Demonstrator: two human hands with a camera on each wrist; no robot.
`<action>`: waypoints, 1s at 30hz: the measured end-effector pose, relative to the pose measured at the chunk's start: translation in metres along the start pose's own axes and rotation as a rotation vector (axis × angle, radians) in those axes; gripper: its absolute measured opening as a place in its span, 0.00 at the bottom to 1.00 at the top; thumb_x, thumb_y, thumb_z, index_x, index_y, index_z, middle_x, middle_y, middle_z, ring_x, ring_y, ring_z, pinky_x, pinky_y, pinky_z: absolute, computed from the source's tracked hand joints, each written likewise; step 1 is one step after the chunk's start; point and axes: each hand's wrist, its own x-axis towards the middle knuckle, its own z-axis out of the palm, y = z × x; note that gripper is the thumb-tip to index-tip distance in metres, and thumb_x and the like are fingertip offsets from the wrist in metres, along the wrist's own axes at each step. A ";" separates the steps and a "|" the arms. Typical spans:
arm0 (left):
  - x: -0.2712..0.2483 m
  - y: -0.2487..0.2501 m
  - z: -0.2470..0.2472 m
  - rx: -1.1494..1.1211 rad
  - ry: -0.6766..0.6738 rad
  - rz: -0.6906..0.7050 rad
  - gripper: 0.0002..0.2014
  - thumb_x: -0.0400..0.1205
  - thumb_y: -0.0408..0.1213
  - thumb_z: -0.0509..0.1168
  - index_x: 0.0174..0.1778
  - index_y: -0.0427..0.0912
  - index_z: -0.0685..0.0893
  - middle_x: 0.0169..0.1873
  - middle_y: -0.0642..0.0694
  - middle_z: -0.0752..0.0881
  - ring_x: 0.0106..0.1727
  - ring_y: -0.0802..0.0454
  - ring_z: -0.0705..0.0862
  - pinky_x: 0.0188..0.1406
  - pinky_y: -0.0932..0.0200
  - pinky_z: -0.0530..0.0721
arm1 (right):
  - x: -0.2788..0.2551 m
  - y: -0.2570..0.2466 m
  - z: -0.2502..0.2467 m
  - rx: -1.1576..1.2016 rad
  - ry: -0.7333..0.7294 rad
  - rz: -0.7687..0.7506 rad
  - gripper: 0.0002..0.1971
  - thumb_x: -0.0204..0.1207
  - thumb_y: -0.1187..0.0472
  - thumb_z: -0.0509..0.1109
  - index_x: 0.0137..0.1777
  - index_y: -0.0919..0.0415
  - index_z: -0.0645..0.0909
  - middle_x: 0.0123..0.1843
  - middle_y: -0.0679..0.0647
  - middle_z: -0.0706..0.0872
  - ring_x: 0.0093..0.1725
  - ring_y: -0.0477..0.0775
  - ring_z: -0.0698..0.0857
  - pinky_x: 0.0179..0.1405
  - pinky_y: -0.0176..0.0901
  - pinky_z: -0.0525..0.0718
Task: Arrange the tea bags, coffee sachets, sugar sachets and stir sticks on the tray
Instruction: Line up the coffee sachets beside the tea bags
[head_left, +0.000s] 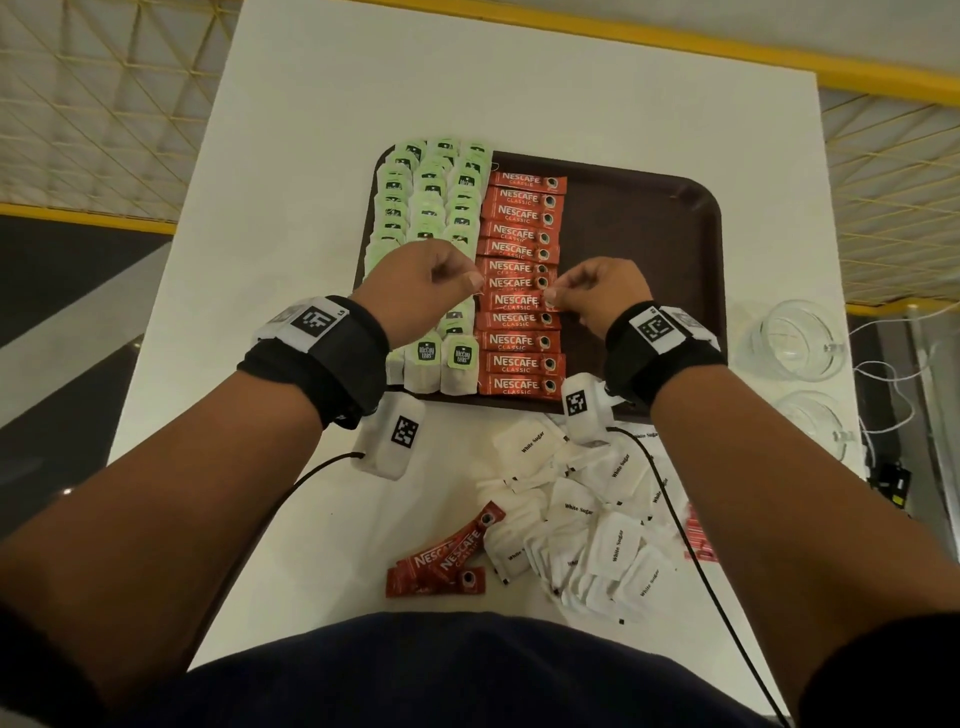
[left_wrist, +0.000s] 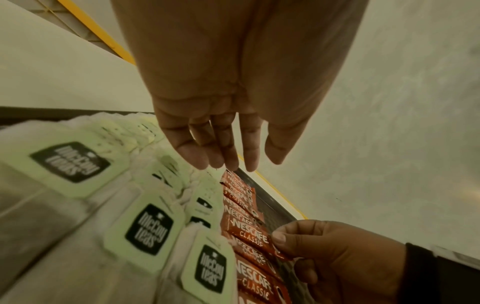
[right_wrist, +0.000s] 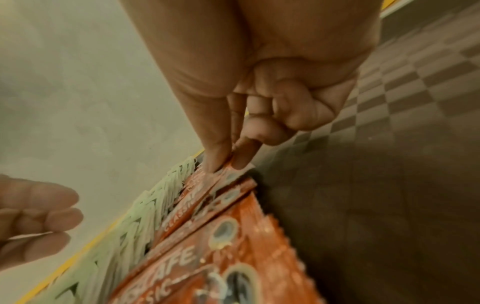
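— Pinched between thumb and forefinger, the right hand (head_left: 597, 296) holds the cup-printed end of one coffee sachet (left_wrist: 255, 238) in the red column (head_left: 519, 280) on the tray (head_left: 691, 208). The other right fingers are curled into the palm.

— And the left hand (head_left: 421, 280)?

— It hovers over the seam between the tea bags (head_left: 426, 208) and the red column, holding nothing. From its own wrist camera the fingers hang relaxed and apart, clear of everything below.

— What could go wrong?

— I'd judge the sachets overlap like shingles, so dragging this one sideways could skew its neighbours. The tea bags touch the red column along one edge; a nudge from the left hand would likely ruffle their tags.

— What's left off the tray?

— A loose heap of sugar sachets (head_left: 597, 519) on the table (head_left: 322, 156) near the person, with a few spare coffee sachets (head_left: 447, 561) beside it.

— Stir sticks?

— I can't pick any out. Something red lies at the heap's right edge, cut by the forearm; I can't tell what. Both hands hide part of the rows beneath, and the right wrist view is blurred.
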 end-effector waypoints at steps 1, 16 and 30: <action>-0.004 0.000 -0.001 -0.008 0.009 -0.001 0.11 0.86 0.45 0.64 0.56 0.42 0.85 0.50 0.51 0.86 0.48 0.57 0.82 0.37 0.75 0.74 | 0.000 0.001 0.000 -0.017 0.009 0.012 0.08 0.72 0.54 0.78 0.44 0.55 0.83 0.48 0.51 0.89 0.48 0.49 0.87 0.42 0.40 0.82; -0.127 -0.023 0.026 0.129 -0.320 -0.062 0.11 0.82 0.50 0.68 0.55 0.49 0.85 0.50 0.54 0.86 0.45 0.63 0.81 0.42 0.66 0.77 | -0.111 0.018 0.017 -0.454 -0.236 -0.405 0.05 0.76 0.50 0.74 0.47 0.48 0.83 0.44 0.43 0.83 0.42 0.40 0.79 0.39 0.35 0.74; -0.197 -0.040 0.076 0.563 -0.434 -0.028 0.22 0.76 0.47 0.75 0.60 0.44 0.75 0.53 0.47 0.80 0.52 0.46 0.82 0.43 0.57 0.71 | -0.177 0.025 0.093 -1.014 -0.452 -0.781 0.11 0.79 0.46 0.67 0.54 0.50 0.85 0.50 0.53 0.81 0.54 0.59 0.79 0.43 0.48 0.76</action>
